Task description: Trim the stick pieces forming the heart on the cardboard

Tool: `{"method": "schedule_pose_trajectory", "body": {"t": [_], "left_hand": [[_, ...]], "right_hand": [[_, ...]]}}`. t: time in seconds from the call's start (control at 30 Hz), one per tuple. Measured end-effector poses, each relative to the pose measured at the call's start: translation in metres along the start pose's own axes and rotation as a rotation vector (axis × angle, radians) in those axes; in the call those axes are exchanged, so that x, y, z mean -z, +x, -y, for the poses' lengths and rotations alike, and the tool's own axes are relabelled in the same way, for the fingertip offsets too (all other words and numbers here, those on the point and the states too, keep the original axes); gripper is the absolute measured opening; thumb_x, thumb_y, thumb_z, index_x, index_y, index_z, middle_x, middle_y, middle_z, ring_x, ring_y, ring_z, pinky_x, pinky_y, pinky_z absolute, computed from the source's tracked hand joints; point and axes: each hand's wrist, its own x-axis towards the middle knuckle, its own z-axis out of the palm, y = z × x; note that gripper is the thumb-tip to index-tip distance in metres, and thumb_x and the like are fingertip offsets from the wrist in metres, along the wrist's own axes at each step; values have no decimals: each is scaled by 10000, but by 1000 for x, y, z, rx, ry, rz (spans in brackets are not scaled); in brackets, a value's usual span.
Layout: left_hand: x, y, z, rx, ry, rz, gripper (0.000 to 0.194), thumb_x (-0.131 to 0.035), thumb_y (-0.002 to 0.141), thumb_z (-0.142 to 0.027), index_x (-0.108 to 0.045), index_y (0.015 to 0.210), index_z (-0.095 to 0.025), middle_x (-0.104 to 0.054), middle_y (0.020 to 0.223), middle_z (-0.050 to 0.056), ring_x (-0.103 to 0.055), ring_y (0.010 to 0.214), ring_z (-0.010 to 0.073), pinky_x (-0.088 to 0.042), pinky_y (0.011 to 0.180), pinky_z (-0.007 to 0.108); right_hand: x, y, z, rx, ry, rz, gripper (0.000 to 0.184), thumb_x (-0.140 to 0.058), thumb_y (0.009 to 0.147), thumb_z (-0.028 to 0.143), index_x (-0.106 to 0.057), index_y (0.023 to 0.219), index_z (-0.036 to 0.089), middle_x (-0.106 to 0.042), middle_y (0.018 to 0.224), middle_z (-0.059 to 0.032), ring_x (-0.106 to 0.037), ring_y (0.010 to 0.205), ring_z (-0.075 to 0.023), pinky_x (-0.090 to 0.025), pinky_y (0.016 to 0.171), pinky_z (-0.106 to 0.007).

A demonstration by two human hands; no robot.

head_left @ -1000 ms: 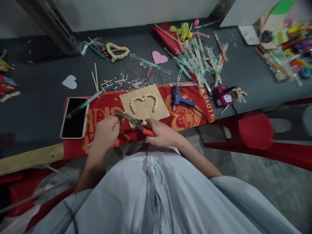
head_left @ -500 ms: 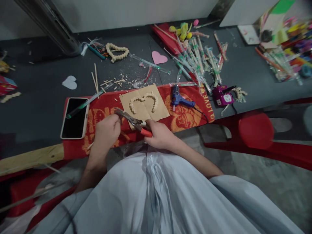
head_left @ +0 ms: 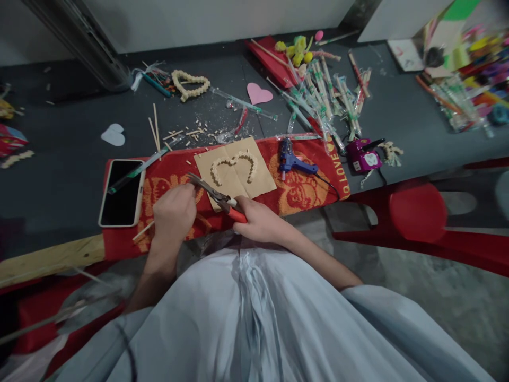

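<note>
My right hand (head_left: 260,218) is closed around the red handles of a pair of pliers (head_left: 217,195), whose jaws point up and left. My left hand (head_left: 175,212) is a closed fist beside the jaws. A thin wooden stick (head_left: 143,231) pokes out behind that fist at the lower left; its other end is hidden by the fingers. Under the pliers lies a brown paper sheet (head_left: 260,183), bearing an open heart outline of small pale pieces (head_left: 234,160). The paper rests on a red and orange towel (head_left: 155,185).
A phone (head_left: 120,193) lies left and a blue glue gun (head_left: 296,163) right on the towel. Behind are stick scraps (head_left: 194,132), a finished-looking heart frame (head_left: 191,85), a pink paper heart (head_left: 259,93) and wrapped chopsticks (head_left: 322,87). A red stool (head_left: 417,212) stands right.
My left fist has shifted slightly up and left, and more of the stick shows behind it. The pliers have moved a little left and up with my right hand.
</note>
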Motion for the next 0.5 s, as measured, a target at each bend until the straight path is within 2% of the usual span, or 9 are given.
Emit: {"method": "schedule_pose_trajectory", "body": {"t": [0.17,0.33,0.5], "left_hand": [[5,1,6,-116,-20,-5,206,-419,821,-156,-510,641,-199,-589,621,33,-563,627,162,-376,589,263],[14,4,10,-134,-137,96,217,-428,803,-158,-448,594,-210,-531,581,6,-528,587,133,-362,560,245],[16,5,9,-134,-167,73,187,-430,792,-153,-452,613,-204,-534,586,-2,-532,585,123,-364,563,237]], "right_hand": [[2,-1,-7,54,32,37,276,-468,734,320,-459,953,153,-587,959,-109,-543,810,-209,-404,669,-303],[3,-2,-10,99,22,21,315,-484,724,319,-464,984,142,-577,986,-117,-545,835,-218,-421,708,-319],[0,-1,-5,46,-3,-22,298,-487,716,317,-484,961,148,-603,932,-105,-546,780,-213,-381,646,-301]]}}
